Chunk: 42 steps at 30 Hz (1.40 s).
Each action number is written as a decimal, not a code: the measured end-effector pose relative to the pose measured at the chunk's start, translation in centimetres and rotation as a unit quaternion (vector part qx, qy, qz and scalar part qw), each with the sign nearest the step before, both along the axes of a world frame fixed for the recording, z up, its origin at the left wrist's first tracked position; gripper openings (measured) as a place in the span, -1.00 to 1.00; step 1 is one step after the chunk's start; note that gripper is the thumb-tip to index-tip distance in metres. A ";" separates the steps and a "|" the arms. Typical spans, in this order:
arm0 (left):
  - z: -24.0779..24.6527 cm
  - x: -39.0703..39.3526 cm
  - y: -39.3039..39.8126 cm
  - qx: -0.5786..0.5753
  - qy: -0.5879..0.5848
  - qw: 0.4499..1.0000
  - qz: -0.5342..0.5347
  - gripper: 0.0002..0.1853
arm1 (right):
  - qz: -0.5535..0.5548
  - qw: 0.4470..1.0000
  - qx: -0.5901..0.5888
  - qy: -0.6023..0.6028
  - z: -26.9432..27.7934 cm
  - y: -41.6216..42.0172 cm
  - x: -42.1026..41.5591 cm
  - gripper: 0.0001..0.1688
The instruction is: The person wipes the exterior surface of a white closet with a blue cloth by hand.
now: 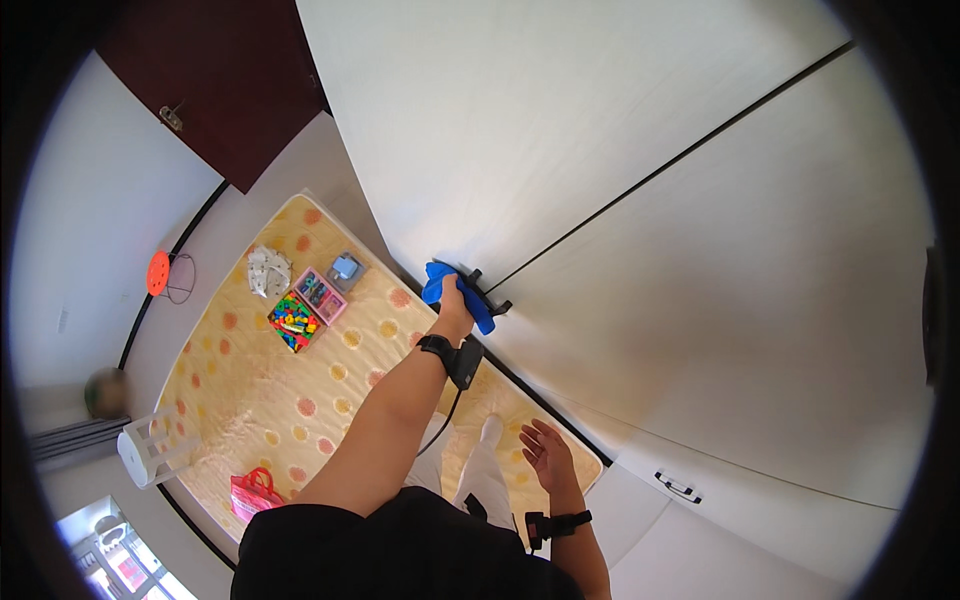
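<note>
My left hand (453, 304) holds a bright blue cloth (480, 315) against the black handle (475, 276) of a tall white wardrobe door (570, 150). The cloth is wrapped about part of the handle, and my fingers are mostly hidden in its folds. A dark seam (675, 154) runs along the door edge from the handle. Lower down, my right hand (551, 454) hangs in the air with its fingers apart and nothing in it. Below it lies the patterned mattress (255, 390), on which my legs in pale trousers (480, 480) stand.
On the mattress sit a box of colourful toy blocks (294, 321), a pink divided box (321, 295), a grey-blue container (346, 271), a crumpled white bag (268, 271) and a red bag (253, 493). Beyond are an orange stool (158, 273), a white chair (136, 454) and a dark red door (225, 67).
</note>
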<state>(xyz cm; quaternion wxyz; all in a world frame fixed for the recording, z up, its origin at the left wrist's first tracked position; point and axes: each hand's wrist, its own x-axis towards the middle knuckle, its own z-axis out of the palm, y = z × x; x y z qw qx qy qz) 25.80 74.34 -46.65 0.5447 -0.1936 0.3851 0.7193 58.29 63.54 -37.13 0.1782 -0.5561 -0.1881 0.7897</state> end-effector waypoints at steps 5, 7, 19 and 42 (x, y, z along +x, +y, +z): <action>2.7 1.7 -0.4 0.047 -0.065 0.996 0.047 -0.56 | 0.003 1.000 -0.005 -0.005 0.2 -0.5 -0.6 -0.57; 6.7 2.8 -0.9 0.067 -0.025 0.996 0.060 -0.63 | -0.001 1.000 -0.007 -0.003 0.2 -0.6 -0.7 -0.57; 5.4 0.1 -3.6 -0.022 0.066 0.993 -0.098 -0.60 | 0.018 0.999 0.032 0.015 2.0 0.0 -1.9 -0.57; 7.2 7.0 -1.1 0.054 -0.080 0.995 0.015 -0.49 | 0.034 0.999 0.000 -0.005 -1.0 2.7 1.8 -0.58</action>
